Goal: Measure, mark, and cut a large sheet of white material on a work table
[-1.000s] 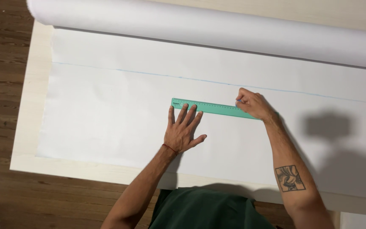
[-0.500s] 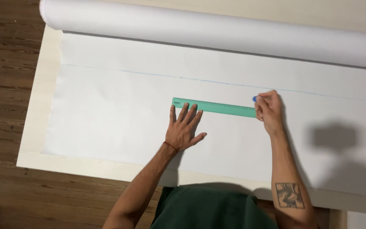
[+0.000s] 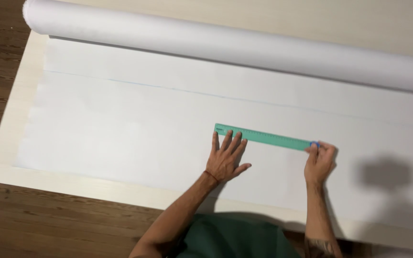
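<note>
A person leans over white fabric (image 3: 135,138) spread on a table (image 3: 10,162). The left hand (image 3: 225,160) lies open, fingers flat on a green ruler (image 3: 264,137). The right hand (image 3: 319,162) pinches a blue marker (image 3: 314,144) at the ruler's far end. The ruler looks thin, stiff and likely to slide; pressing mid-length would steady it.

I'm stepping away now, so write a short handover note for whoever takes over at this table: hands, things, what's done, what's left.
Left hand: flat, fingers spread, pressing the near edge of the green ruler at its left end.
Right hand: at the ruler's right end, pinching a small blue marking tool.
The ruler lies on the unrolled white fabric; the roll sits along the far side of the pale table.
Done: a faint blue line runs across the fabric, beyond the ruler.
Left: no line shows along the ruler.
</note>
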